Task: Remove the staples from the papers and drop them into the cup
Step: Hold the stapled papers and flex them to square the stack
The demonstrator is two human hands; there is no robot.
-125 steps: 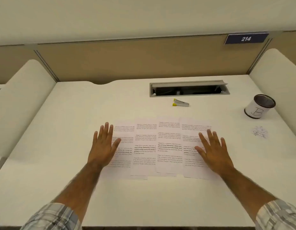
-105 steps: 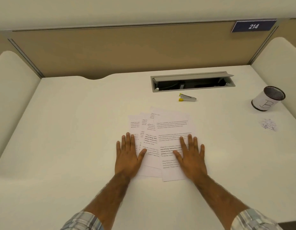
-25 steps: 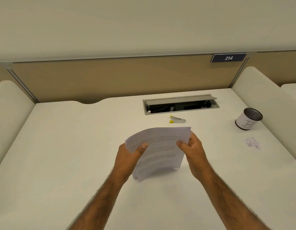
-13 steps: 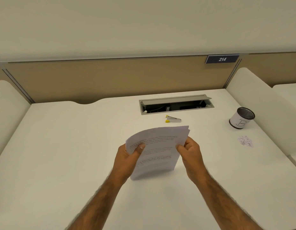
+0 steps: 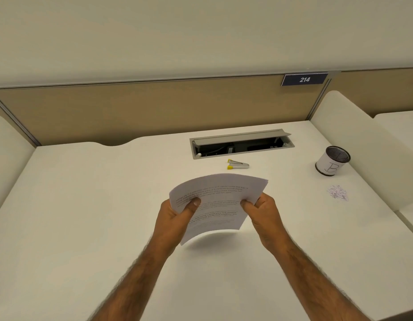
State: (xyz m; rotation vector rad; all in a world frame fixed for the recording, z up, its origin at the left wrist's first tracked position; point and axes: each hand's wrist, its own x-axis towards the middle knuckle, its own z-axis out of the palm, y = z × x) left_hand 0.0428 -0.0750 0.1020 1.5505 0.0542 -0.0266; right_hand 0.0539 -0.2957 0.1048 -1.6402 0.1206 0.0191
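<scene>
A gathered stack of printed papers (image 5: 220, 200) is held upright and slightly bowed above the middle of the white desk. My left hand (image 5: 175, 218) grips its left edge with the thumb on the front sheet. My right hand (image 5: 263, 213) grips its right edge the same way. A small metal staple remover with yellow tips (image 5: 237, 164) lies on the desk just beyond the papers. The mesh cup (image 5: 332, 161), wrapped in a white label marked "B", stands at the far right. A little heap of pulled staples (image 5: 338, 193) lies on the desk in front of the cup.
An open cable tray (image 5: 241, 144) is set into the desk (image 5: 85, 205) behind the staple remover. A tan partition with a "214" sign (image 5: 304, 79) closes the back. White side dividers (image 5: 363, 147) flank the desk on both sides.
The sheets, earlier spread flat under both palms, were slid together and lifted into one stack. Over the last second the stack has stayed in both hands, barely shifting.
</scene>
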